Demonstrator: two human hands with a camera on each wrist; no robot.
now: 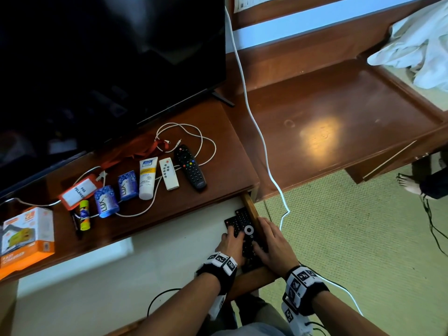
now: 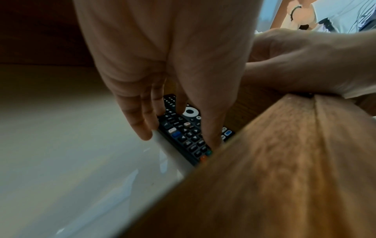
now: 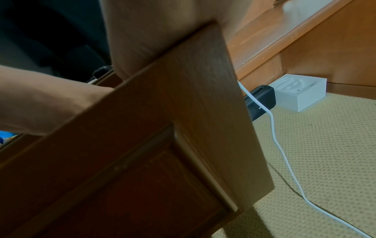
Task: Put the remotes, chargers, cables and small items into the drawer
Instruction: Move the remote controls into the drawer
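Observation:
The drawer (image 1: 145, 263) stands pulled out, its white floor bare except at the right corner. Two black remotes lie there side by side against the wooden side wall (image 1: 251, 209). My left hand (image 1: 231, 241) grips the left remote (image 2: 183, 136), fingers along its left edge and thumb down between the two remotes. My right hand (image 1: 269, 241) lies flat, fingers over the side wall and thumb on the remote with the white ring (image 1: 248, 230). On the desk lie a black remote (image 1: 191, 167), a white remote (image 1: 169, 174), a white cable (image 1: 194, 141) and an orange charger box (image 1: 26, 236).
A lotion tube (image 1: 147, 177), two blue soap packs (image 1: 128, 185), a glue stick (image 1: 84, 214) and an orange tag (image 1: 76, 194) lie in a row before the TV (image 1: 109, 57). A white cord (image 1: 257, 132) hangs to the carpet right of the drawer. Someone's bare foot (image 1: 409, 183) stands at the right.

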